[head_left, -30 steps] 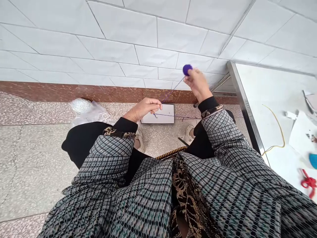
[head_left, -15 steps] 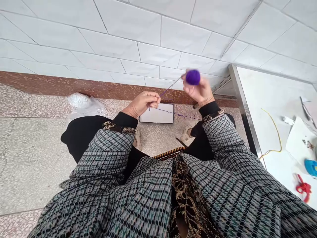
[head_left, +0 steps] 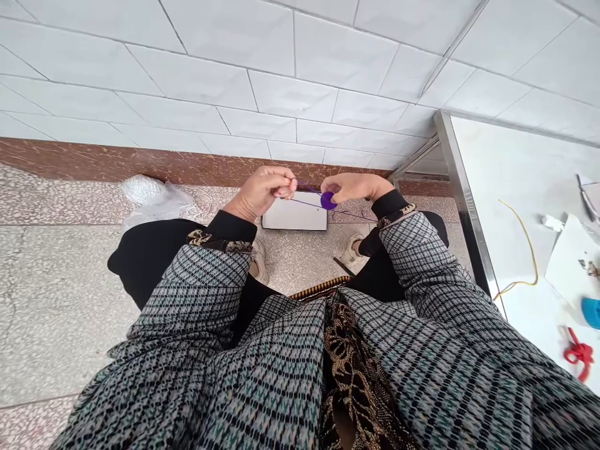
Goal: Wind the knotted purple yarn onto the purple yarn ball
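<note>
A small purple ball of yarn is in my right hand, whose fingers curl over its top and side. My left hand is closed in a pinch on the purple yarn strand. Between the two hands the yarn runs in two thin lines, and one continues past the ball toward my right sleeve. Below the hands a shallow white box with a dark edge lies on the floor, between my shoes.
A white ball of yarn in a clear plastic bag sits on the floor at left, by the tiled wall. On the right, a white table with a metal edge holds a yellow cord, a red knotted cord and a blue object.
My right hand has come down and to the left with the purple ball, turning palm down, nearer my left hand. The left hand has barely shifted and keeps its pinch.
</note>
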The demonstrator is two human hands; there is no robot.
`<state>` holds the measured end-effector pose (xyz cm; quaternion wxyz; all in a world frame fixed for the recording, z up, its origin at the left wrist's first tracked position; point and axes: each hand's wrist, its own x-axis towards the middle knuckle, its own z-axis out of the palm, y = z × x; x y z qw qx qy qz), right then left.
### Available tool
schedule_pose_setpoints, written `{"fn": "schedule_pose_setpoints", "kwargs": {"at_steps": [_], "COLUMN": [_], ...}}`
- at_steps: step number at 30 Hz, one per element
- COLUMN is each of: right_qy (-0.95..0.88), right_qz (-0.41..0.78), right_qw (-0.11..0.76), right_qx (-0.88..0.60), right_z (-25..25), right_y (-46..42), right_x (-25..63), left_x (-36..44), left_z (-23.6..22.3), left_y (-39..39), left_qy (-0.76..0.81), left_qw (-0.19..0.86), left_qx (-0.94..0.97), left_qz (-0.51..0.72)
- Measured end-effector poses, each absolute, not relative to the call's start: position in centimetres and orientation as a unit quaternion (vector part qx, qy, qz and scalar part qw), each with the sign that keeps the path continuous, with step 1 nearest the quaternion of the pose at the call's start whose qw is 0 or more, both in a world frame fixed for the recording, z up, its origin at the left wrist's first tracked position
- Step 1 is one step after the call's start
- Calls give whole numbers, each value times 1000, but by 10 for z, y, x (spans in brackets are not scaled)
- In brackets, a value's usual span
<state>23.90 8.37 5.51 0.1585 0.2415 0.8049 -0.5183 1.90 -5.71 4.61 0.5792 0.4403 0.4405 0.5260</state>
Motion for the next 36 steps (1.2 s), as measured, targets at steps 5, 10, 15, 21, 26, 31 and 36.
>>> {"fn": "schedule_pose_setpoints", "kwargs": {"at_steps": [5, 10, 15, 21, 26, 31, 36], "right_qy": [668, 623, 603, 571, 605, 829, 841], "right_qz": [-739, -699, -618, -594, -527, -347, -462], "right_qw": [19, -262, -392, -406, -308, 34, 212], "right_qx": [82, 234, 317, 395, 511, 438, 184], "right_z": [64, 72, 76, 57, 40, 39, 53], "right_y": [85, 88, 106, 115, 100, 85, 88], "right_x": [254, 249, 250, 244, 225, 228, 243], "left_x": [15, 22, 2, -6, 4, -6, -17], "left_z": [39, 37, 33, 25, 29, 32, 29], "left_y": [-57, -62, -64, -70, -72, -71, -68], "left_qy": [454, 460, 522, 582, 488, 505, 554], "left_qw": [592, 594, 531, 500, 548, 530, 511], "left_qx": [435, 393, 370, 457, 602, 527, 433], "left_qz": [504, 530, 556, 450, 315, 432, 496]}}
